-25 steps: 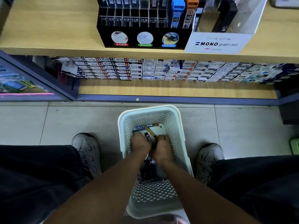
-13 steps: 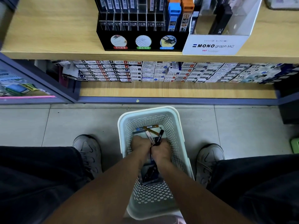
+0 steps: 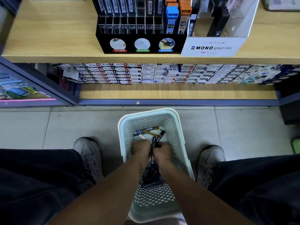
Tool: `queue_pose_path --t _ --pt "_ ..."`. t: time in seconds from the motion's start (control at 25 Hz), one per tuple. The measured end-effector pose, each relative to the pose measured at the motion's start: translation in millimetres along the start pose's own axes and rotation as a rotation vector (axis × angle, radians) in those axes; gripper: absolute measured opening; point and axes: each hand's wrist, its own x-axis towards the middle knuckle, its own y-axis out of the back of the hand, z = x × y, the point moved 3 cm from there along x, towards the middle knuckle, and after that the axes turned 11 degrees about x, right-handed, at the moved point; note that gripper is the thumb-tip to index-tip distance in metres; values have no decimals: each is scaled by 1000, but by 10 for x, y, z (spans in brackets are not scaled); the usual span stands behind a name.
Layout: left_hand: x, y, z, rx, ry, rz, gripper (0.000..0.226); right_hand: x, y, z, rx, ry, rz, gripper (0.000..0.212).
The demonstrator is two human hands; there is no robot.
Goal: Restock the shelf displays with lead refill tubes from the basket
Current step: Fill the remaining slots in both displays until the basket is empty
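Both hands are down in the basket (image 3: 178, 125). The right hand (image 3: 162, 151) is curled round a dark tube (image 3: 159, 136), its long axis running away and up-right. The left hand (image 3: 140, 149) sits touching alongside; its grip I cannot tell. More tubes (image 3: 150, 132) lie just beyond the fingers; the rack (image 3: 139, 44) waits well above.
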Motion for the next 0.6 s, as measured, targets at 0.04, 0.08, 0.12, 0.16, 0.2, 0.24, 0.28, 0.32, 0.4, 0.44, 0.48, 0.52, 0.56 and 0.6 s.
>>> queue_pose_path --t 0.04,0.08,0.12,0.16,0.2,0.24,0.28,0.32,0.4,0.44,0.48,0.52,0.56,0.6 --pt "24 -18 -14 2 1 -20 17 1 0 13 55 -21 -9 30" --pt "8 -38 -17 -5 5 -48 18 2 4 24 109 -39 -18 33" --pt "-2 -62 -24 -11 8 -71 18 2 5 35 154 -54 -26 35" --pt "-30 -74 -28 -8 13 -81 19 3 6 45 192 -64 -35 38" --pt "-56 -80 -33 1 16 -87 19 -18 16 33 219 -66 -45 40" --pt "-79 -79 -33 1 9 -91 18 -29 12 23 237 -72 -46 40" --pt "-99 -81 -33 -2 0 -99 16 -53 23 6 256 -79 -38 39" --pt "-114 -84 -37 -5 -4 -118 13 -60 35 3 279 -84 -35 38" --pt "-105 -103 -31 -26 -1 -166 12 -55 36 16 322 -85 -69 32" --pt "-100 -111 -23 -35 -4 -185 12 -82 41 -3 325 -71 -114 27" --pt "-99 -123 -11 -40 -9 -199 10 -84 28 -2 319 -58 -154 23" --pt "-76 -129 -8 -37 -13 -201 9 -97 13 -5 334 -54 -178 22" --pt "-62 -132 -12 -36 -13 -199 11 -93 -5 -12 346 -63 -168 23" --pt "-33 -137 -22 -29 -19 -190 14 -98 -12 -31 362 -70 -128 24"
